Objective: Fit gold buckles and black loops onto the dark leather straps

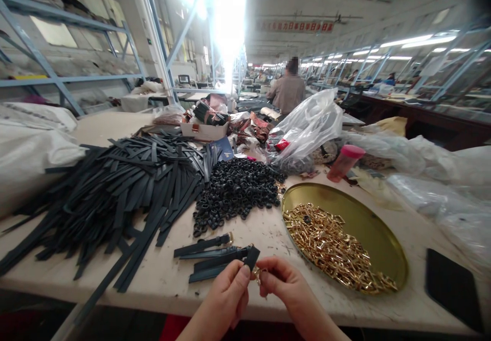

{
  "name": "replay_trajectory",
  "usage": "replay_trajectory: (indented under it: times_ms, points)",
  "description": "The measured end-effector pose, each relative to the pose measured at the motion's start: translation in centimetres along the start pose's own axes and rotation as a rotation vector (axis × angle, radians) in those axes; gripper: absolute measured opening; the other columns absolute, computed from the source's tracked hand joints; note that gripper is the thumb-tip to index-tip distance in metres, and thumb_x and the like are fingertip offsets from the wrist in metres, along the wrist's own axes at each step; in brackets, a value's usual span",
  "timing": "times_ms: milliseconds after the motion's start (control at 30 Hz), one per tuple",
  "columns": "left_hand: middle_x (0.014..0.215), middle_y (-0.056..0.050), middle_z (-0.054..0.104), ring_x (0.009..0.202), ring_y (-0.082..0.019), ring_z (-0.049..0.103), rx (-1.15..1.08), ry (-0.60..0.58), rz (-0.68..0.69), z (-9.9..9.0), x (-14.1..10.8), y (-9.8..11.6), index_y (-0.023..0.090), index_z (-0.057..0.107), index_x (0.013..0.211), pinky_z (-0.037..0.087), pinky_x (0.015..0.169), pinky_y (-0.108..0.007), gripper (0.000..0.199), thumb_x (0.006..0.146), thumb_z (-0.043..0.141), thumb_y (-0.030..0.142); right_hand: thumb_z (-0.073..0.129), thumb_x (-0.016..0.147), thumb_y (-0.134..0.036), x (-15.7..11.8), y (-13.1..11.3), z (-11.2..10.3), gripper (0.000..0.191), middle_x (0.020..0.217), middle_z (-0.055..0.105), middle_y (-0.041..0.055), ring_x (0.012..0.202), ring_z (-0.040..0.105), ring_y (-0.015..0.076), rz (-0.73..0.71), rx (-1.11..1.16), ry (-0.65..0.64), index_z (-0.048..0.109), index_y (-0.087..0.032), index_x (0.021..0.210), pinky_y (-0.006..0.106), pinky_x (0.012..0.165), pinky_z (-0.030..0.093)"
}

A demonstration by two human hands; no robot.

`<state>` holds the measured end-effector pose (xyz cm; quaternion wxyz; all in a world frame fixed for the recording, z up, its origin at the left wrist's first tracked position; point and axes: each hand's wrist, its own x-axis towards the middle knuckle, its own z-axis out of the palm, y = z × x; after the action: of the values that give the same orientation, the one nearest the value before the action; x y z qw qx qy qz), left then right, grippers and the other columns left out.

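Left hand (232, 286): grip narrow, thumb pressed over a dark strap (252, 257). The strap lies between thumb and fingers, its blunt end standing out above the thumb tip and tilted up to the right. Right hand (283, 283): grip narrow, thumb and fingertips pinching a small gold buckle (258, 274), which sits in the gap between the two hands, just right of the strap. Cannot tell whether the buckle is threaded on the strap; fingers hide the join.

Both hands are above the near edge of the counter (169, 292). Just beyond and left of the left grip: a few flat strap pieces (203, 245) side by side, a gold fitting visible at the end of the farthest.

Farther out, a heap of black loops (238, 187); left of it, a large tangle of dark strips (141, 177). Right of the right hand, apart from it: an oval gold tray (368, 218) bearing loose gold hardware (330, 244). Beyond the tray, a pink-lidded jar (345, 164), leaning.
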<state>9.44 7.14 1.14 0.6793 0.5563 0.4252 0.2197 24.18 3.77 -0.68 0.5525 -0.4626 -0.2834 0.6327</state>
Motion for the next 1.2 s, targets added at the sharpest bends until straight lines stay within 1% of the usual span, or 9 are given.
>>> replay_trajectory:
  times_ms: [33,100,167,267,567,733,867,1100,1200]
  points:
    - [0.038,0.012,0.032,0.030,-0.006,0.023,0.033,0.020,0.021,-0.1,-0.3,0.0,0.019,0.046,0.079,0.017,0.032,-0.017,0.036,0.082,0.035,0.053,0.076,0.060,-0.030,-0.2,-0.1,0.2,0.025,0.058,0.060,-0.0035,0.052,0.053,0.0073,0.033,0.082,0.053,0.065,-0.017,0.078,0.021,0.054,0.044]
    - [0.046,0.007,0.044,0.039,-0.008,0.037,0.166,0.065,0.079,-0.3,-1.1,0.3,0.018,0.051,0.080,0.030,0.040,-0.017,0.033,0.083,0.038,0.048,0.079,0.056,-0.026,-0.4,-0.1,0.6,0.028,0.061,0.061,-0.0038,0.051,0.054,0.0062,0.114,0.287,0.133,0.065,-0.017,0.078,0.019,0.054,0.047]
    - [0.064,0.001,0.058,0.059,-0.013,0.051,0.315,0.084,0.152,-0.4,-1.9,0.8,0.018,0.057,0.081,0.040,0.058,-0.020,0.029,0.082,0.041,0.043,0.081,0.053,-0.023,-0.7,0.4,1.1,0.032,0.063,0.061,-0.0039,0.049,0.055,0.0048,0.192,0.455,0.159,0.064,-0.017,0.079,0.017,0.052,0.048]
    - [0.080,-0.003,0.065,0.077,-0.019,0.057,0.460,0.101,0.185,-0.5,-2.9,1.5,0.021,0.061,0.084,0.041,0.073,-0.023,0.028,0.082,0.041,0.040,0.080,0.055,-0.023,-1.1,1.5,1.5,0.031,0.061,0.062,-0.0040,0.047,0.056,0.0049,0.263,0.541,0.136,0.063,-0.017,0.079,0.016,0.050,0.050]
    - [0.068,-0.003,0.064,0.064,-0.018,0.056,0.576,0.056,0.180,-0.2,-4.4,1.1,0.021,0.060,0.071,0.036,0.060,-0.021,0.025,0.083,0.042,0.035,0.082,0.050,-0.027,-2.7,2.3,2.3,0.033,0.054,0.058,-0.0060,0.044,0.053,0.0040,0.231,0.541,0.166,0.062,-0.016,0.073,0.015,0.046,0.049]
    - [0.073,-0.004,0.061,0.067,-0.017,0.054,0.552,0.011,0.169,0.6,-4.8,0.9,0.019,0.055,0.074,0.036,0.062,-0.023,0.023,0.084,0.039,0.032,0.080,0.052,-0.036,-3.0,4.1,2.5,0.034,0.047,0.055,-0.0063,0.037,0.045,0.0029,0.113,0.366,0.080,0.059,-0.015,0.067,0.014,0.038,0.036]
    - [0.072,-0.002,0.056,0.067,-0.015,0.049,0.406,-0.003,0.113,1.3,-5.1,0.7,0.017,0.051,0.078,0.036,0.062,-0.023,0.017,0.083,0.041,0.029,0.075,0.060,-0.038,-3.4,4.7,2.3,0.030,0.049,0.053,-0.0062,0.041,0.043,0.0038,-0.008,0.268,0.135,0.055,-0.016,0.064,0.016,0.042,0.034]
    - [0.067,0.002,0.050,0.061,-0.012,0.044,0.309,0.047,0.109,1.3,-5.1,-0.5,0.017,0.047,0.078,0.034,0.057,-0.022,0.019,0.082,0.044,0.035,0.074,0.062,-0.037,-3.9,4.8,2.6,0.029,0.067,0.060,-0.0022,0.061,0.052,0.0102,-0.020,0.173,0.064,0.057,-0.016,0.074,0.023,0.059,0.041]
    - [0.059,0.005,0.047,0.053,-0.010,0.042,0.293,0.048,0.056,1.3,-5.2,-0.4,0.018,0.044,0.076,0.031,0.052,-0.021,0.015,0.082,0.044,0.032,0.074,0.062,-0.035,-3.9,4.9,2.2,0.028,0.063,0.058,-0.0036,0.058,0.051,0.0094,-0.015,0.174,0.049,0.055,-0.017,0.071,0.022,0.056,0.040]
